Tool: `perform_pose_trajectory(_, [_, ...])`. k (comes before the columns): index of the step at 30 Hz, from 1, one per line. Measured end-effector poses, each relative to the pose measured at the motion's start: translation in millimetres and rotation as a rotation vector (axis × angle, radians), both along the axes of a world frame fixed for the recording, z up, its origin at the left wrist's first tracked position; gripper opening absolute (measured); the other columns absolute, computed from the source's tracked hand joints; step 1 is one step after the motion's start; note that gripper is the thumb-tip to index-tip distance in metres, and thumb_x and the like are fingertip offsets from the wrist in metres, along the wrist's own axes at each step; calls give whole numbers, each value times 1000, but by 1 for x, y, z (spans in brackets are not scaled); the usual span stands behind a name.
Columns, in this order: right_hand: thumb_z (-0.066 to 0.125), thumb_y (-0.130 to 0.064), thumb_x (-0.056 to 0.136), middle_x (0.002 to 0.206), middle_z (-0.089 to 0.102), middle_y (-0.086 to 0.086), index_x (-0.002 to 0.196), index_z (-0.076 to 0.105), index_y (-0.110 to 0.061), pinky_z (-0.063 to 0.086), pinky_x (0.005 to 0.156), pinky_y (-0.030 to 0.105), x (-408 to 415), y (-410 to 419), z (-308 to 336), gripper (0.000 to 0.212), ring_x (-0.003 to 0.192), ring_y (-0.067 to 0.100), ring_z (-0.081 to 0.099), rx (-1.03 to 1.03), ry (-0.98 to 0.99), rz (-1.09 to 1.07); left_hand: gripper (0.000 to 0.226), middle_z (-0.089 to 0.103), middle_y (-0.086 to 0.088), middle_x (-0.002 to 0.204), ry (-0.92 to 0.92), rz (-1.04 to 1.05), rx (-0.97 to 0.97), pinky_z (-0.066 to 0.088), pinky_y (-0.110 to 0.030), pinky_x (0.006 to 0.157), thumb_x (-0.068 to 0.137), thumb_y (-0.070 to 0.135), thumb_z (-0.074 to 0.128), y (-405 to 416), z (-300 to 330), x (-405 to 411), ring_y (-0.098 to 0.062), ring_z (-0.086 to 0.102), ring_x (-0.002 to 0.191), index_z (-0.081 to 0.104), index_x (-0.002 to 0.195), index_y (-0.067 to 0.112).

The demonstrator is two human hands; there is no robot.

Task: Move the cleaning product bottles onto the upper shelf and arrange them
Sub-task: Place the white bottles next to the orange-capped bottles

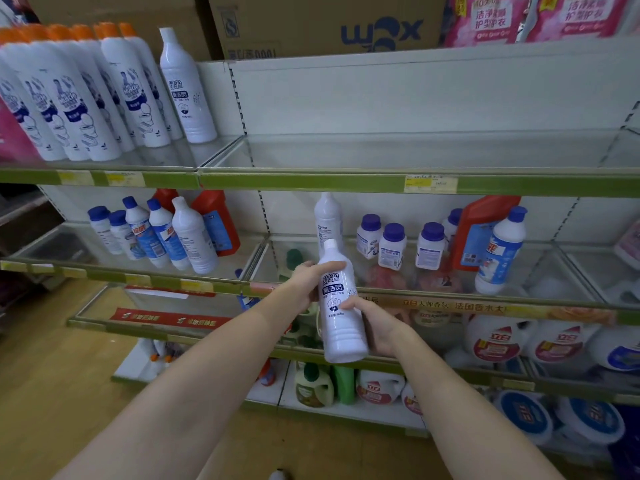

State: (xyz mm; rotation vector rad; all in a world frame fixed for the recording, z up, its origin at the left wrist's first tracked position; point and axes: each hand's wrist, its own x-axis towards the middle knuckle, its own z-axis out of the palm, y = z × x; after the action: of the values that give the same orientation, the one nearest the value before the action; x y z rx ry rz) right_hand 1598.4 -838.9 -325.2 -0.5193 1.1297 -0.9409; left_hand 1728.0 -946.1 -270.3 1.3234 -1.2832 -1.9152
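While one matching bottle (pixel 187 88) already stands on the upper shelf (pixel 346 181), both the left hand (pixel 308 284) and right hand (pixel 375 323) grip a white bottle (pixel 341 306) below it, and another bottle (pixel 327 216) apparently waits on the middle shelf.

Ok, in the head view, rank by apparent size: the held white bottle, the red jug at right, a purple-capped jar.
1. Held white bottle, nearest the camera, so unsure.
2. Red jug, partly hidden.
3. Purple-capped jar, clearly smallest.
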Motion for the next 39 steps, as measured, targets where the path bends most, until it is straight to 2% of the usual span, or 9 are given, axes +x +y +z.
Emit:
perform_pose_trajectory(5, [93,-32,65,111,76,13,126,62,-11,54,98,57,1,1,3,71,104,33,73,-23,248,1,82,67,-9,105,-105,107,-123,56,-36,62,62,26,95,12,6,-14,-25,70,87,40,122,17])
perform_pose_trajectory(8, [97,-32,59,108,77,11,121,65,-12,55,97,56,4,2,2,73,102,31,74,-40,318,14,86,64,-8,103,-155,135,-141,56,-37,64,60,29,96,17,8,-19,-25,69,86,37,122,20])
perform_pose_trajectory(13, [92,-24,56,108,76,16,126,63,-6,58,90,54,1,8,-5,78,97,35,74,-31,225,-59,81,63,-5,106,-132,35,-129,53,-34,62,67,35,92,20,16,-14,-20,66,89,40,126,18])
perform_pose_trajectory(16, [83,-19,59,102,74,18,121,65,-6,59,81,47,1,15,-8,66,87,34,72,-18,112,-67,79,67,-8,112,-112,-43,-102,58,-40,76,71,32,90,20,18,-10,-25,68,98,46,133,10])
perform_pose_trajectory(19, [79,-18,61,98,74,17,115,66,-7,59,76,43,1,24,-7,57,82,32,72,-13,95,-68,62,67,-7,107,-117,-66,-108,56,-35,69,76,25,87,23,16,-7,-24,68,95,49,123,13])
perform_pose_trajectory(23, [82,-19,60,101,75,17,118,66,-5,60,80,45,1,28,-9,62,86,33,73,2,156,-76,56,65,-5,99,-114,-38,-107,54,-34,65,75,20,87,29,13,-6,-22,67,89,48,115,15])
perform_pose_trajectory(28, [98,-31,45,102,77,12,119,65,-10,59,88,56,4,28,-11,84,94,33,75,4,407,-90,55,70,-14,105,-134,-34,-64,57,-36,66,80,22,82,31,11,-1,-29,70,90,55,126,6])
perform_pose_trajectory(34, [98,-37,37,100,77,4,112,63,-18,59,88,50,15,27,-10,85,93,25,74,-34,546,-104,40,71,-15,101,-111,40,-41,60,-41,73,87,24,75,35,9,2,-31,72,89,56,119,10])
perform_pose_trajectory(39, [95,-32,42,95,78,4,109,67,-16,59,90,53,23,28,-3,74,91,26,75,-72,543,-123,50,70,-13,103,-46,106,-80,57,-35,67,80,24,82,35,10,6,-27,70,88,58,120,7])
